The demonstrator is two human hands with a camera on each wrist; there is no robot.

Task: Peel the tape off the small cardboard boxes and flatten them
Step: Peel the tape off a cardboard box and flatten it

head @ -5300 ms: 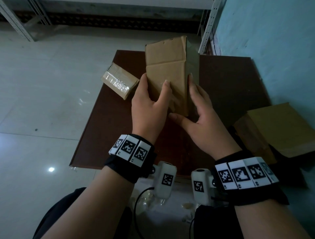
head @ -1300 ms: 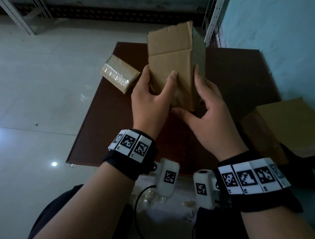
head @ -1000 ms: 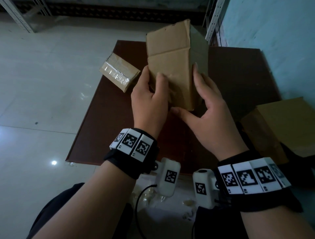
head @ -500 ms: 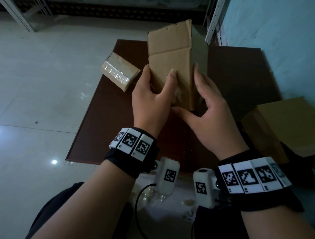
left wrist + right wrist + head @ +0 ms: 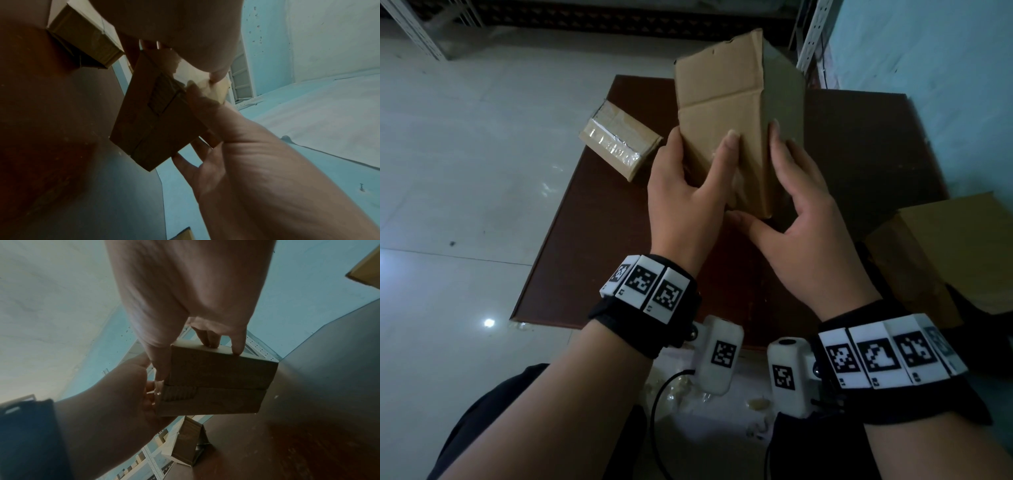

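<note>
I hold a small brown cardboard box (image 5: 722, 113) upright above the dark brown table (image 5: 602, 240), its top flap standing open. My left hand (image 5: 700, 154) grips its left edge, thumb laid on the front face. My right hand (image 5: 760, 174) holds the right face, with its thumb under the bottom corner. In the left wrist view the box's (image 5: 156, 120) underside shows a torn strip along its seam, and my left thumb meets a pale shiny scrap there. In the right wrist view the box's (image 5: 216, 382) bottom flaps are closed.
A second small box (image 5: 619, 140), wrapped in shiny tape, lies on the table's far left corner. A larger open cardboard box (image 5: 955, 253) stands off the table at the right. A blue wall and a metal shelf post (image 5: 808, 37) are close behind.
My left thumb curled down to the box's lower edge, then stretched back up the front face. The box has stayed in both hands and turned slightly.
</note>
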